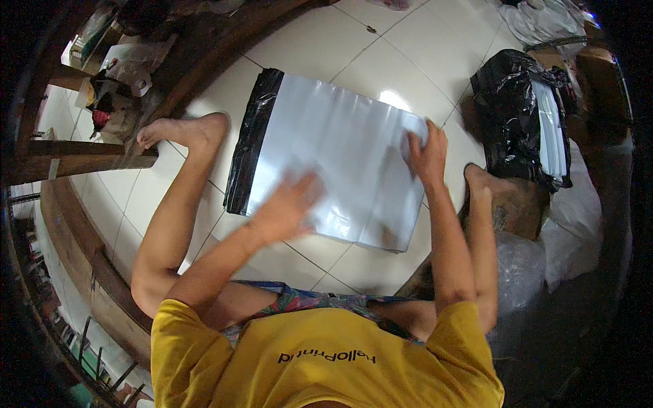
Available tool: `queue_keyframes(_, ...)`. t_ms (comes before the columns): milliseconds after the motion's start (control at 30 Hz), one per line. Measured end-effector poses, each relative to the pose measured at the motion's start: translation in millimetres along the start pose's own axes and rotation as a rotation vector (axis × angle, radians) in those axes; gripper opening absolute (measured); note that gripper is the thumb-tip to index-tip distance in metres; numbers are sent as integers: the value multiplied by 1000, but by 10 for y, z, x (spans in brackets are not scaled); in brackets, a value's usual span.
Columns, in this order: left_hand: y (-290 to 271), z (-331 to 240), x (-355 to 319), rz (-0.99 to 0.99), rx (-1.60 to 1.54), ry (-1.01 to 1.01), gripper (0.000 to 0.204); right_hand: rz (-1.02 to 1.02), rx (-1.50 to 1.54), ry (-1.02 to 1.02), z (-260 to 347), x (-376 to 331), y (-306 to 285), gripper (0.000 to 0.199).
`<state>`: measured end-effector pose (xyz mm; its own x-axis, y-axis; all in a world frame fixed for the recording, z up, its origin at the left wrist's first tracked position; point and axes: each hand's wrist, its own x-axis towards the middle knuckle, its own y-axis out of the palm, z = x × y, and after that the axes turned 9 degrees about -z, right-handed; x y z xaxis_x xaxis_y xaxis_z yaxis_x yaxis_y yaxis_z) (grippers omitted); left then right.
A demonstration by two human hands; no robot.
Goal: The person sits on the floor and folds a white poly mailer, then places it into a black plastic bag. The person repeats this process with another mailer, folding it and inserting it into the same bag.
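On the tiled floor between my legs lies a flat stack of grey-white plastic mailing bags [333, 149], with a black folded band along its left side. My right hand [428, 153] is at the stack's upper right edge, thumb on top and fingers curled round the border. Over the lower left part of the bags is my left hand [289, 204], smeared by motion. Its fingers cannot be made out, nor whether it touches the plastic.
A black plastic-wrapped bundle [520, 122] with pale sheets showing stands at the right, above a brown carton [520, 207]. Clear plastic bags [520, 265] lie below. Wooden furniture beams [88, 160] run along the left. A small dark object [371, 29] lies on the far tiles.
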<state>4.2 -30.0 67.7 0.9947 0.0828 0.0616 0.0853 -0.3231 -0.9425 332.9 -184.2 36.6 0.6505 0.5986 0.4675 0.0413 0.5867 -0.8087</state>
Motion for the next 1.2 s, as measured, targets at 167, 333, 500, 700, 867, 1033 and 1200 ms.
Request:
queue_keyframes(167,625,-337,-116,-29,11,466,46,314,73,-259,174,814,727,32)
queue_keyframes(333,703,-191,8,-68,42,507,41,636,-34,-307,74,876,1065,26)
queue_keyframes(500,755,-137,11,-165,-11,513,36,501,68,-315,-38,753,1089,25)
queue_keyframes(700,653,-391,30,-96,-41,338,46,508,-36,-261,51,809,975,22)
queue_keyframes(867,898,-666,374,-134,88,440,53,549,-108,-229,27,786,795,27)
queue_keyframes(1033,969,-582,338,-163,0,439,43,589,-87,-274,-27,847,769,26)
queue_keyframes(1200,979,-584,304,-144,3,403,52,605,-83,-342,-77,820,736,26)
